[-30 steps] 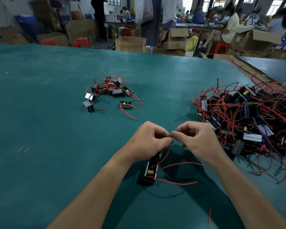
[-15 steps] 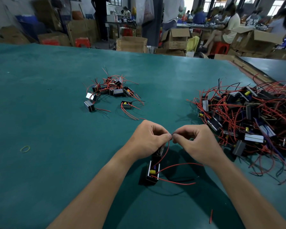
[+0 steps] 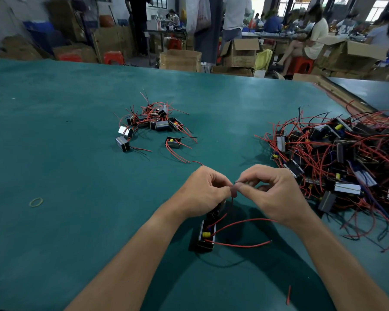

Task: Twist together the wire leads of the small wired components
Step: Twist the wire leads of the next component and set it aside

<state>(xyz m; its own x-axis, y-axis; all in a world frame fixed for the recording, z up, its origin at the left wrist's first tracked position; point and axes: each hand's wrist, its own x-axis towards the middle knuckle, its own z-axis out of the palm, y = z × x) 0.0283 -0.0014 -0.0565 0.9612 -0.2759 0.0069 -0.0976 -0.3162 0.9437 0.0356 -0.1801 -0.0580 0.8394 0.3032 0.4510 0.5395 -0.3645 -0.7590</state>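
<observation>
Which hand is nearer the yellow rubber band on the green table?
Left. The left hand sits right of the yellow rubber band; the right hand is farther right beyond it.

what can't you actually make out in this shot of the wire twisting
1. Head view: the tips of the wire leads, pinched between the left hand and right hand, are hidden by the fingers and blurred; twisted or not, cannot tell.
2. Head view: the component has its far end under the left hand.
3. Head view: the large pile is cut off by the right edge.
4. Head view: markings in the small pile are too small.
</observation>
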